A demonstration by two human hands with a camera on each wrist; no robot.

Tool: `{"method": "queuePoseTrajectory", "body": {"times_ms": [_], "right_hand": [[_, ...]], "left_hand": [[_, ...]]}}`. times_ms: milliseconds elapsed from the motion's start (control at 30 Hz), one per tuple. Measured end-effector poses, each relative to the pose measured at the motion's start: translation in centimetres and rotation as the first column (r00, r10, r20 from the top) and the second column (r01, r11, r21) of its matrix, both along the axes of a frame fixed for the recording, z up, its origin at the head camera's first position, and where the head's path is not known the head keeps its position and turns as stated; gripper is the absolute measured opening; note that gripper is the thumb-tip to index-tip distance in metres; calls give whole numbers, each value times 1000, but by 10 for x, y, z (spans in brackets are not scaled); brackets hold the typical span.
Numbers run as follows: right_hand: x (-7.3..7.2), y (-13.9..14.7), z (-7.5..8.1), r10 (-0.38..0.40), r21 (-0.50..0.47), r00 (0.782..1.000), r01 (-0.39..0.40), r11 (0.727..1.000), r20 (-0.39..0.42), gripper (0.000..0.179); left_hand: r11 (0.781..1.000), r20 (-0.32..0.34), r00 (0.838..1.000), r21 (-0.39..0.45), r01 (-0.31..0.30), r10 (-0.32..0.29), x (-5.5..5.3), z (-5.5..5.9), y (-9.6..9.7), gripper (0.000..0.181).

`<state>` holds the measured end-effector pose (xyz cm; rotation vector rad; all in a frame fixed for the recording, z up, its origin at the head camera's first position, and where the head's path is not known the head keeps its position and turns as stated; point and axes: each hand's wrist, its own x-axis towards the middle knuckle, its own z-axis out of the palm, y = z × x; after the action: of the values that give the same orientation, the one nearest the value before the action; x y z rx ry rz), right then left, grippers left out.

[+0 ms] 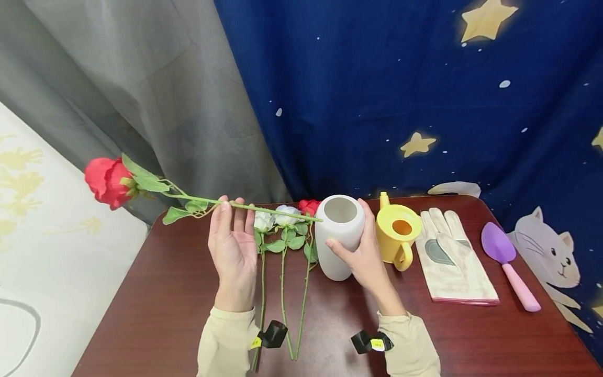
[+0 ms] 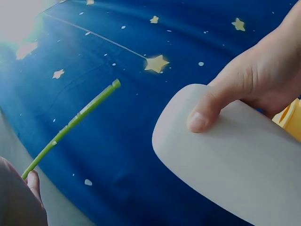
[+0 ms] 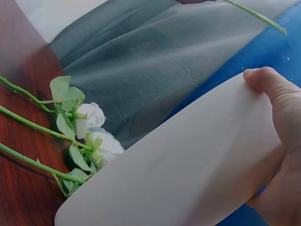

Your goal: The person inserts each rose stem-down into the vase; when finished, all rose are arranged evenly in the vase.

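My left hand [image 1: 234, 246] pinches the green stem of a red artificial rose [image 1: 109, 182] between thumb and fingers. The rose lies nearly level in the air, bloom to the left. Its cut stem end [image 2: 115, 84] points right, overlapping the vase's rim in the head view but apart from the vase in the left wrist view. My right hand [image 1: 365, 256] grips a white vase [image 1: 334, 262] from its right side, thumb across the front. The vase's mouth faces up, tilted a little toward me. Behind the vase, a second red rose [image 1: 309, 207] is partly hidden.
Two white roses [image 3: 91, 117] lie on the brown table [image 1: 155, 314] beside the second red one, stems toward me. Right of the vase stand a yellow watering can [image 1: 388, 246], pale gardening gloves [image 1: 459, 272] and a purple trowel with pink handle [image 1: 520, 288]. Curtains [image 1: 339, 104] hang behind.
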<state>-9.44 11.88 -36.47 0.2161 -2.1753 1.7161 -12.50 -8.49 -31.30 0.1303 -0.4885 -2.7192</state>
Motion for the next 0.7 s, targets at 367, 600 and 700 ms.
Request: {"method": "queuePoseTrajectory", "body": {"times_ms": [367,600,700], "right_hand": [[1,0,1,6,9,1000,-6,1000,0,91],[0,0,1,3,13,1000,-3,1000,5,91],[1,-1,0,-7,19,1000,6,1000,7,92]], "left_hand": [[937,-190,980,-327,-125,65,-13,15,29,13],[792,-313,950,-582,-183,-11,-23,19,49,11],[690,-330,939,-701,-179,-92,-25,17,55,14]]}}
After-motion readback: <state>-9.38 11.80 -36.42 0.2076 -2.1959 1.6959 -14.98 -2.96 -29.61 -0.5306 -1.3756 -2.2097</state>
